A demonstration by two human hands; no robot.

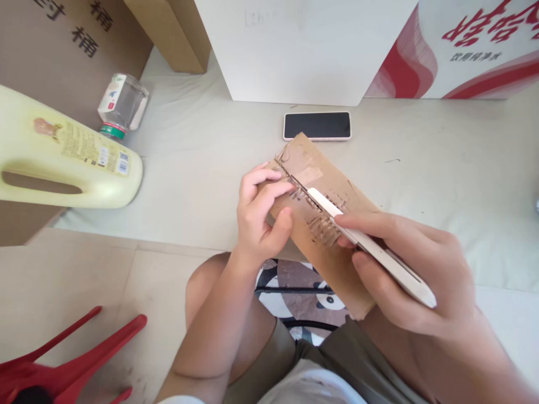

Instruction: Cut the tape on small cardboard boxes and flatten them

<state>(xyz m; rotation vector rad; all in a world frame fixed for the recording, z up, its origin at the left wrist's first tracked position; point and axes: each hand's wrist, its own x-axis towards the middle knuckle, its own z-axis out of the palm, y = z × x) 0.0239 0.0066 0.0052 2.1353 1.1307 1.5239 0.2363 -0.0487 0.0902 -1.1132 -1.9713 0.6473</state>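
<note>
A brown cardboard box (332, 280) lies slanted over my lap, its top worn and torn along a middle seam. My left hand (263, 216) grips the box by its left side, fingers bent over the top near the seam. In my right hand (412, 264) is a white utility knife (370, 244), its front end down at the slit in the cardboard. Whether a blade is out at that end cannot be made out. Shredded bits of cardboard and tape stick up around the seam.
Beyond the box a phone (317, 125) lies on the pale cloth. Behind it stand a white box (295, 56) and a red-and-white carton (463, 62). At left are a yellow jug (96, 168) and a clear bottle (122, 104). A red stool (80, 370) stands lower left.
</note>
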